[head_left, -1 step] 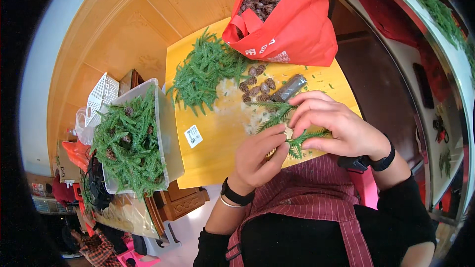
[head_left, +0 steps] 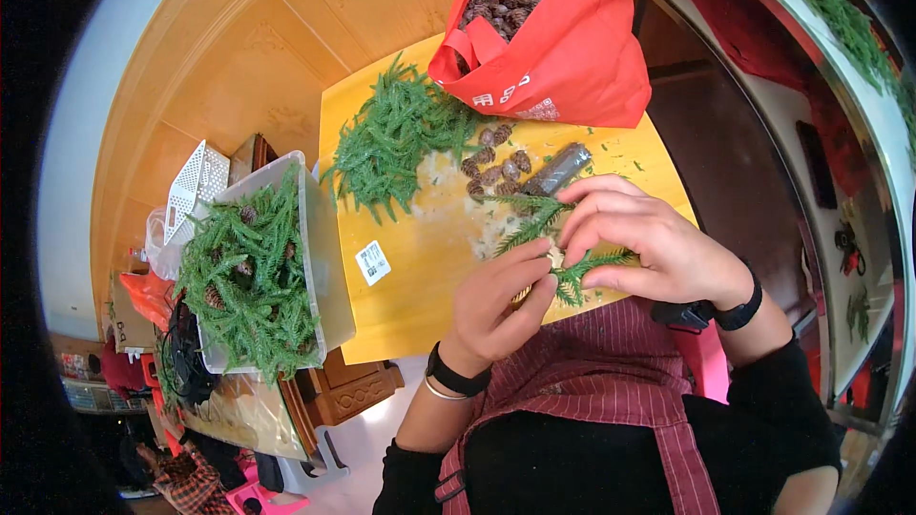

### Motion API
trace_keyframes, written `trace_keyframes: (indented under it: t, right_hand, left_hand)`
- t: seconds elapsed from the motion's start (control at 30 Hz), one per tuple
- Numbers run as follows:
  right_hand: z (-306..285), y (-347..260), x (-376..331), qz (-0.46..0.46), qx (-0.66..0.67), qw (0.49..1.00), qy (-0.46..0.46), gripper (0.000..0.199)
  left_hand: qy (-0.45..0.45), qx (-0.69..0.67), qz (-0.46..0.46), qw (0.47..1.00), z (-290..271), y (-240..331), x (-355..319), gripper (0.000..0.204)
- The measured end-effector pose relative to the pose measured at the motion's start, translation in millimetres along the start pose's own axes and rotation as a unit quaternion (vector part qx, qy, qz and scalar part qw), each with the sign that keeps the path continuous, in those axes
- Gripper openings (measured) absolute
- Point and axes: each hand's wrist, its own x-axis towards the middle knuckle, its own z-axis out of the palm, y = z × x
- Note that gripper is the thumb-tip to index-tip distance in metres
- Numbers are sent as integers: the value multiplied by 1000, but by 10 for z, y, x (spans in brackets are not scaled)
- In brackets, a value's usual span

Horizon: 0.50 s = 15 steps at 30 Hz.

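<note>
Over the near right part of the yellow table, both my hands hold a green artificial pine sprig with several branches. My left hand pinches it near its middle, thumb and fingers together. My right hand curls round it from the other side, thumb below and fingers above. A small beige piece shows between my fingertips at the sprig's centre; its kind is unclear. Just beyond the sprig are a dark roll in clear wrap and several loose pine cones. My fingers hide the sprig's stem.
A pile of green sprigs lies at the table's far left. Behind the cones stands a red bag full of pine cones. Left of the table, a clear plastic bin holds sprigs with cones. A white label lies near the table's left edge.
</note>
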Motion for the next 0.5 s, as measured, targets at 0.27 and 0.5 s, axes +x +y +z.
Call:
trace_keyframes:
  t: [0.27,0.5]
  right_hand:
    - [0,-64,9,-21,-61,997,36,22]
    - [25,-86,5,-25,-73,996,54,23]
  left_hand:
    - [9,-30,-20,999,36,-23,-29,17]
    - [28,-26,-12,999,57,-26,-18,17]
